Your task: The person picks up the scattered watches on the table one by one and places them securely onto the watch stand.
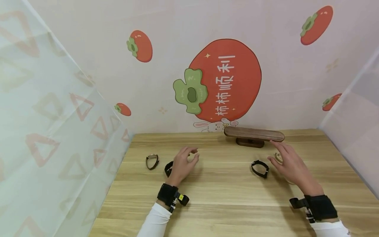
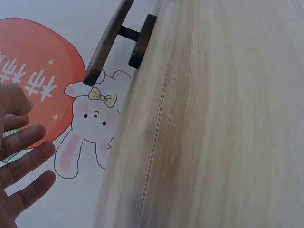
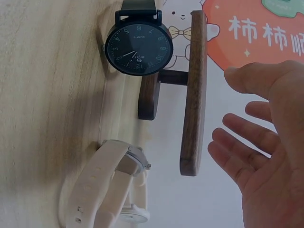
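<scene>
My left hand [image 1: 183, 166] hovers over the table with relaxed, slightly bent fingers, holding nothing. Beneath and beside it lies a black wristwatch [image 1: 167, 170], partly hidden by the hand. Farther left is a thin dark-strapped watch [image 1: 157, 161]. My right hand [image 1: 291, 166] is also raised, fingers loosely extended and empty, near the right end of a brown wooden watch stand [image 1: 254, 133]. A black watch with a round dial [image 3: 138, 50] stands on its looped strap left of that hand. Cream-strapped watches [image 3: 97, 180] lie below it, mostly covered by the hand in the head view.
The wood-grain table [image 1: 213, 204] meets a pale back wall [image 1: 165, 82] printed with persimmons and a rabbit. Side walls [image 1: 74, 131] of patterned sheeting enclose it. The stand, a rounded bar on a small base, sits by the back edge.
</scene>
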### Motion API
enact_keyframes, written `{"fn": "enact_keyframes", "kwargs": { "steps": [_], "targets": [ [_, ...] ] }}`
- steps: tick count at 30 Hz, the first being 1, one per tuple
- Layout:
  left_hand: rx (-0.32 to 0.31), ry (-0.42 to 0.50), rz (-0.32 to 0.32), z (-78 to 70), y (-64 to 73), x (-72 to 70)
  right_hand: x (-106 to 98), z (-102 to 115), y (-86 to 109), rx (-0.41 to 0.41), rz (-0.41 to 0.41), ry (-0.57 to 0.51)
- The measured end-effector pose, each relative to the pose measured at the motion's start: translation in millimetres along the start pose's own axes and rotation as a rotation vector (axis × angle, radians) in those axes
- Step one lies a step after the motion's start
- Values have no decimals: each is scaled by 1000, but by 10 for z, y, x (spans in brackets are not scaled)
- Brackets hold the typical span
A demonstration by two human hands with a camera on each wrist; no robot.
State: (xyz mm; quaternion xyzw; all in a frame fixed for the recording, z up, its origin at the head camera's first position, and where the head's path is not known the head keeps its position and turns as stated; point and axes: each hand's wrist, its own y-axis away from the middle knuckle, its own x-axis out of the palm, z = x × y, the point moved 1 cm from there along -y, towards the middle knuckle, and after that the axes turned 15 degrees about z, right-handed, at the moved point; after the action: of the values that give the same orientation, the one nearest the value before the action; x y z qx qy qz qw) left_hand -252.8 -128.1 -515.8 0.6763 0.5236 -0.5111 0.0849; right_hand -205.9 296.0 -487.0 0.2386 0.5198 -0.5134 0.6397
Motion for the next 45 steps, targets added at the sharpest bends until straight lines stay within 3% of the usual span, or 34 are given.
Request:
{"fn": "enact_keyframes", "kwargs": {
  "steps": [9,20,27,38,45],
  "targets": [
    [-101,58,73,-34,-112,115,33,-52,-19,22,-10,-21],
    [-66,98,61,-105,-247,213,78,-118,-13,39,-33,-32],
    [-85,137,91,-123,-335,304,113,-159,-10,41,-50,-27],
    [-117,201,84,-114,-535,412,149,-208,4,25,-159,-41],
    [-139,231,66,-80,-626,486,155,-267,46,82,-144,-50]
  ]
}}
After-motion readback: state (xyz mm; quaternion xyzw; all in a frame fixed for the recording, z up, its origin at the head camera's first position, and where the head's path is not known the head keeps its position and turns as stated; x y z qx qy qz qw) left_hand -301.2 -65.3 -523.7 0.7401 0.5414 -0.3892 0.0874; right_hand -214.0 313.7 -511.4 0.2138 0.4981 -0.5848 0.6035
